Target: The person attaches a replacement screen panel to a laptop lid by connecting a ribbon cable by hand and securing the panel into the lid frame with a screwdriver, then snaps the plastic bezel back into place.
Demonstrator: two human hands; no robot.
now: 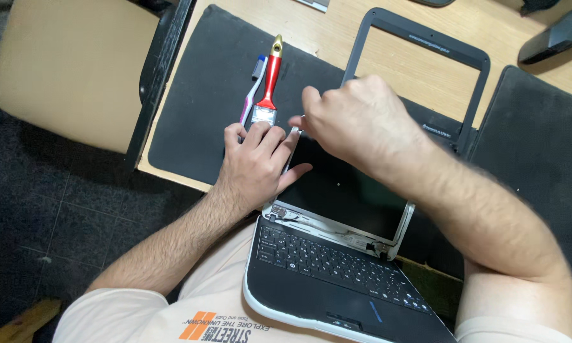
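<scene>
Head view: a small laptop [337, 279] lies opened flat, its keyboard half over the person's lap and its screen [343, 190] resting on the desk [400, 67]. The screen's front frame is off; bare metal edging and hinges [368, 244] show.

Left hand [257, 165] lies flat on the screen's upper left corner, fingers spread, grip released, pressing down and holding nothing.

Right hand [356, 121] reaches across to the same corner, thumb and forefinger pinched at the screen's top edge. Whether they grasp a small part or only the edge cannot be told.

A dark bezel [476, 95] lies on the desk just beyond the screen. A black mat [203, 108] under the screen carries a red-handled brush [270, 79] and a toothbrush [253, 89], side by side, just beyond the left hand's fingers. A second mat [540, 146] lies to the right.
</scene>
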